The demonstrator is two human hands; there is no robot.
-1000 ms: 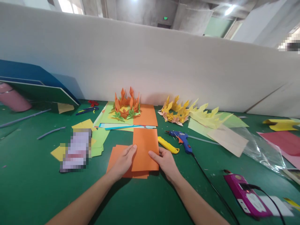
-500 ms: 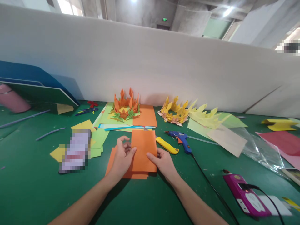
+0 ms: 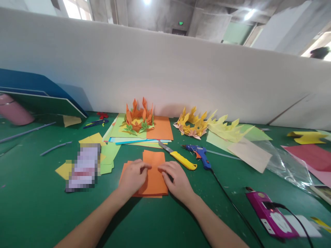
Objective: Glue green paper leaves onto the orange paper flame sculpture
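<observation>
A folded sheet of orange paper (image 3: 154, 182) lies in front of me, over a stack of orange sheets (image 3: 124, 170) that shows at its left and lower edges. My left hand (image 3: 134, 176) holds its left side, fingers bent over the top face. On the right side my right hand (image 3: 178, 178) grips the edge, fingertips on the paper and thumb tucked close. The two hands face each other with a strip of paper showing between them. Beyond my right hand lies a yellow-handled craft knife (image 3: 182, 160) with its blade out.
A blue glue gun (image 3: 199, 153) trails a black cord toward a magenta power strip (image 3: 271, 215). Orange (image 3: 139, 119) and yellow (image 3: 192, 125) paper crowns stand by the white partition (image 3: 165, 72). At left are a blurred phone-like object (image 3: 84, 167) and a pink bottle (image 3: 15, 108).
The orange paper has gone from raised and tilted between my hands to lying lower on the stack. My fingers have moved over its top face, and the knife's blade is uncovered.
</observation>
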